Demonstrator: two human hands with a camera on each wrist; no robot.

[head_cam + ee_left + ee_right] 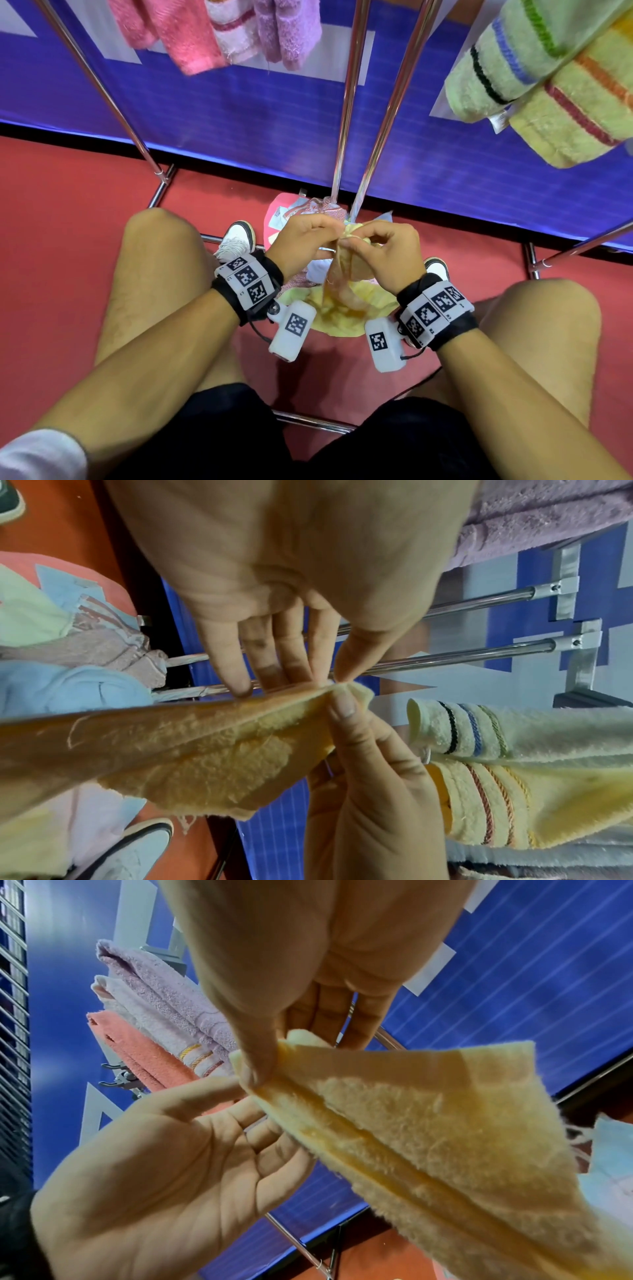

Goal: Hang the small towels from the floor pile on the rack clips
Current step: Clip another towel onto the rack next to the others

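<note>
I hold a small yellow towel (346,294) by one corner above the floor pile (298,212) of pink, blue and pale towels. My left hand (332,233) pinches the corner between thumb and fingers; the left wrist view shows the pinch (329,683) on the yellow towel (205,745). My right hand (351,241) pinches the same edge right beside it, thumb pressed on the yellow towel (428,1137). The rest of the towel hangs down to the floor. A rack clip (116,1080) shows beside the hung pink towel.
Chrome rack poles (349,102) rise just behind the pile, with base bars on the red floor (68,205). Pink, white and purple towels (191,37) hang at the upper left, green and yellow striped ones (534,68) at the upper right. My knees and shoes (239,236) flank the pile.
</note>
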